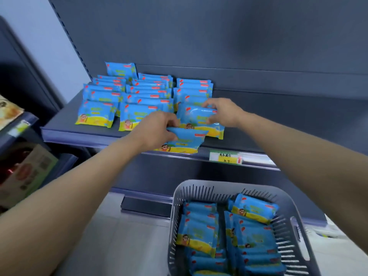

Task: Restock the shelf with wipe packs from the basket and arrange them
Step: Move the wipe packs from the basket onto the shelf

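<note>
Head camera: left hand (157, 130) grips one blue-and-yellow plastic wipe pack (185, 141) at the front edge of the dark grey metal shelf (59, 124), fingers curled on its top corner. The right hand (223, 112) pinches a second wipe pack (196, 116) at the front of the right row.

To do it well, I think: stand each pack upright, face fwd, push it against its row, edges in line w/ neighbours.

Count: 2 packs in hands; 3 rows on shelf + 1 pack alone at back; nr per row not countable, they overlap. Grey slotted plastic basket (201, 184) below holds 2 rows, 1 pack loose on top.
</note>
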Available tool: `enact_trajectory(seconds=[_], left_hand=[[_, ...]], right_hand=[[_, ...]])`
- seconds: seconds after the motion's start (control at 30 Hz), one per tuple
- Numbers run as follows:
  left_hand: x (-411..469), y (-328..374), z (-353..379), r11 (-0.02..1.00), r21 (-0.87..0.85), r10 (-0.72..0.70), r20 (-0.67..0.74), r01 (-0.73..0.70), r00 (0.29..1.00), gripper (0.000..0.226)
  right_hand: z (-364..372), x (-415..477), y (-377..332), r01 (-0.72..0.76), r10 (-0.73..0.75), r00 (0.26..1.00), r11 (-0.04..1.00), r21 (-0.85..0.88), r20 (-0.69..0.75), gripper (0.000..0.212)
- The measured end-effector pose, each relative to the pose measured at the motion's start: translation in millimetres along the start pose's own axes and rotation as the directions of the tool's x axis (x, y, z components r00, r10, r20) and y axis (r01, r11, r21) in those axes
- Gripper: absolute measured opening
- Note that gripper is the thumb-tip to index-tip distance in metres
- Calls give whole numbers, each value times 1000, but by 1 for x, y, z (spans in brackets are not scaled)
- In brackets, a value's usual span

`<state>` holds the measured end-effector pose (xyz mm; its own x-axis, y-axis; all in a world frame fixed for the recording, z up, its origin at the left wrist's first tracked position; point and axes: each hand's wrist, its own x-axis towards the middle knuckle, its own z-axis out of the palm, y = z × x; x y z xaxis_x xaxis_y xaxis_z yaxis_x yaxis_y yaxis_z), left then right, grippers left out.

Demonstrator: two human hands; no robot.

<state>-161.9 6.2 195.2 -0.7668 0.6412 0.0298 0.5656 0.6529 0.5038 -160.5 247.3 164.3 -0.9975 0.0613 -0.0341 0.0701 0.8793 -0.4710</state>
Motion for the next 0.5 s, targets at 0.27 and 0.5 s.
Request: enact_trajectory(seconds=[0.27,0.5], left_hand=[[43,-25,-9,959,-283,-4,47,18,999,21],[78,-25,1,941,-337,12,12,-8,1000,19]], right_hand=[[7,46,10,-57,43,989,994,-97,-141,50],[-1,39,19,-143,134,964,989,-23,-229,56]])
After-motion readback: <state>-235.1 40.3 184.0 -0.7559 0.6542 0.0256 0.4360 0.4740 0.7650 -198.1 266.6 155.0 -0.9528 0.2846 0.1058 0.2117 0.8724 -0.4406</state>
